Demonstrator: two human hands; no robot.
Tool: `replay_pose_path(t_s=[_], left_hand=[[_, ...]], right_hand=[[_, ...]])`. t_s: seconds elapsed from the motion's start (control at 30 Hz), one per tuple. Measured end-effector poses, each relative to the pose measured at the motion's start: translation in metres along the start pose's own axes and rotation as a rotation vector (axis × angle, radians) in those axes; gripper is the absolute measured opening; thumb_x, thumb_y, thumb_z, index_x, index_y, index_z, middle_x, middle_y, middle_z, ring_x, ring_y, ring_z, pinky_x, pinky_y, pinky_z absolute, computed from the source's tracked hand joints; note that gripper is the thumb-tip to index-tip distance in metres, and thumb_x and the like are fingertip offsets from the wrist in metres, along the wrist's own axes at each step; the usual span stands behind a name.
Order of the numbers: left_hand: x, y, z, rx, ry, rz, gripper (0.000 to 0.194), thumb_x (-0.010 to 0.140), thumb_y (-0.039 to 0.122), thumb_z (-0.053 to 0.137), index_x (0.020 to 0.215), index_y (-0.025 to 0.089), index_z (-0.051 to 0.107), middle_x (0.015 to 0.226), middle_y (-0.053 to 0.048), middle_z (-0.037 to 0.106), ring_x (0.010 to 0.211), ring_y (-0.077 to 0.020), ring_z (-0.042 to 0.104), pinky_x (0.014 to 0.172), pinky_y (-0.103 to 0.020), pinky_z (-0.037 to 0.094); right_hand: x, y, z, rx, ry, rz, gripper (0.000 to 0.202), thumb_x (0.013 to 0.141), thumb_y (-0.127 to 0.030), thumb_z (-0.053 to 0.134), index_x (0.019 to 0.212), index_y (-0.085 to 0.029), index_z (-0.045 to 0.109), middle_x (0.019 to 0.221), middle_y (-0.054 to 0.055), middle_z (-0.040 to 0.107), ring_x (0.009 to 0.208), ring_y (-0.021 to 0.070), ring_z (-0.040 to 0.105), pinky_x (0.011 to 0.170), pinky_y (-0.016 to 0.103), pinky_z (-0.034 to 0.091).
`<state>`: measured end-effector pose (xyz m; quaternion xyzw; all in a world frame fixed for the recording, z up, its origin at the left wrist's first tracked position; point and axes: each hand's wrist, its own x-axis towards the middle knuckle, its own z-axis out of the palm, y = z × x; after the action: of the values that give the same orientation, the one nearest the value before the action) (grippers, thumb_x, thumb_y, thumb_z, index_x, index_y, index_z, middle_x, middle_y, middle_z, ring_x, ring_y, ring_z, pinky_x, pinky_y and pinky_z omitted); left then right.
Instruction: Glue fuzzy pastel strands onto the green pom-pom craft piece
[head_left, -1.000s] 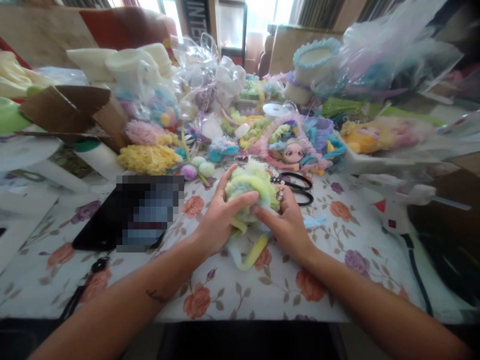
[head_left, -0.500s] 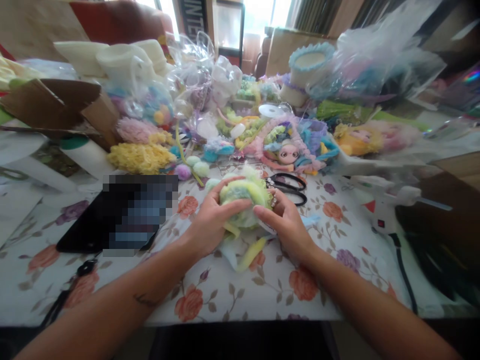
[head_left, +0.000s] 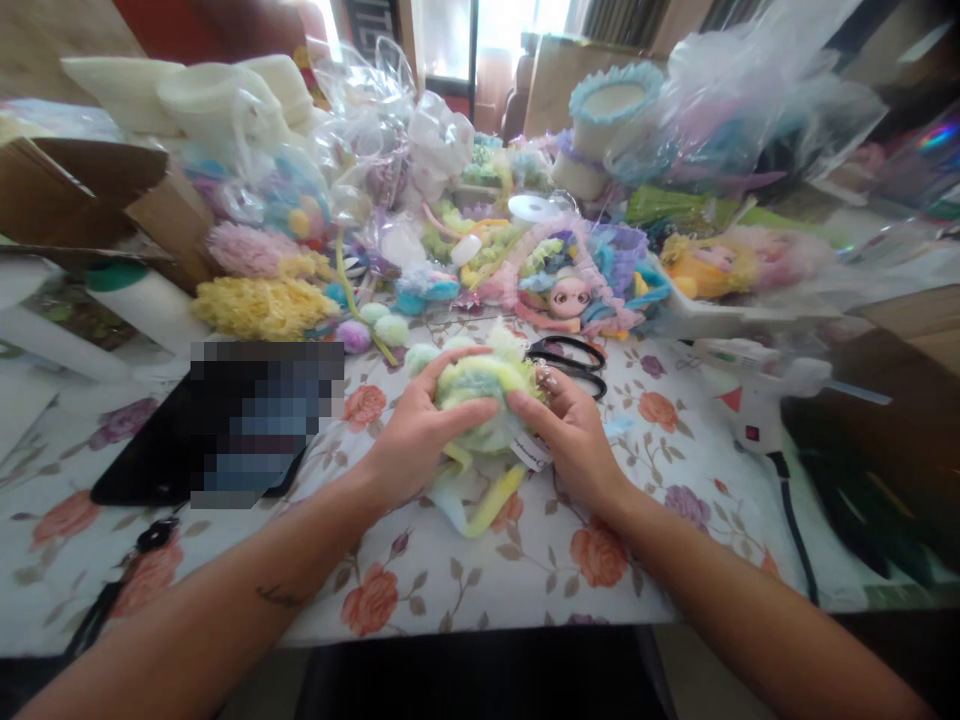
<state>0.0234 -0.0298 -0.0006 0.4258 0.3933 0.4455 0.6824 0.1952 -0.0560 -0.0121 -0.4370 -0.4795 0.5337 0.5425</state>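
A soft yellow and pale green fluffy piece [head_left: 480, 395] is held between both hands above the flowered tablecloth [head_left: 457, 590]. My left hand [head_left: 416, 430] wraps round its left side, thumb across the front. On the right side my right hand [head_left: 574, 435] grips it, its thumb near the other thumb. A small white tag with writing [head_left: 530, 453] shows beside the right palm. Yellow and pale blue strips [head_left: 491, 505] hang below onto the cloth. Just behind the right hand lie scissors with black handles [head_left: 577, 355].
A dark tablet [head_left: 150, 440] lies at the left. A white glue gun [head_left: 757, 385] with its cord stands at the right. Across the back are yellow fluffy trim [head_left: 262, 308], pompoms [head_left: 390, 328], a doll face [head_left: 570, 297], plastic bags and an open cardboard box [head_left: 90, 200].
The view has shifted slightly. The right thumb has moved closer to the left thumb on the fluffy piece, and the white tag shows more fully.
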Motion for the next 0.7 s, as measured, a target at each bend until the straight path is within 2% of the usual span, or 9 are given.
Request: replay_pose_path(t_s=[0.17, 0.57, 0.7], left_hand=[[-0.0002, 0.0, 0.0001, 0.014, 0.019, 0.012, 0.062, 0.069, 0.029, 0.094, 0.127, 0.027, 0.072, 0.09, -0.002, 0.074, 0.074, -0.0191, 0.071, 0.064, -0.028, 0.057], [0.0007, -0.0044, 0.0004, 0.04, 0.046, 0.057, 0.054, 0.072, 0.031, 0.093, 0.121, 0.027, 0.071, 0.091, -0.001, 0.073, 0.076, -0.0188, 0.071, 0.066, -0.028, 0.058], [-0.001, 0.002, 0.0006, 0.116, 0.049, 0.046, 0.051, 0.074, 0.032, 0.091, 0.12, 0.027, 0.07, 0.094, -0.002, 0.074, 0.081, -0.021, 0.071, 0.069, -0.029, 0.057]], right_hand=[[-0.0006, 0.0012, -0.0003, 0.008, -0.008, 0.002, 0.027, 0.092, -0.049, 0.08, 0.1, -0.027, 0.065, 0.107, 0.003, 0.078, 0.1, 0.026, 0.075, 0.087, 0.04, 0.063], [-0.0011, 0.0031, 0.0012, 0.005, 0.015, -0.012, 0.034, 0.089, -0.053, 0.083, 0.103, -0.026, 0.067, 0.111, 0.005, 0.08, 0.104, 0.0268, 0.076, 0.091, 0.04, 0.063], [-0.0009, 0.0033, 0.0024, -0.018, 0.048, -0.014, 0.037, 0.086, -0.056, 0.084, 0.1, -0.027, 0.066, 0.107, 0.004, 0.081, 0.1, 0.027, 0.076, 0.088, 0.041, 0.064]])
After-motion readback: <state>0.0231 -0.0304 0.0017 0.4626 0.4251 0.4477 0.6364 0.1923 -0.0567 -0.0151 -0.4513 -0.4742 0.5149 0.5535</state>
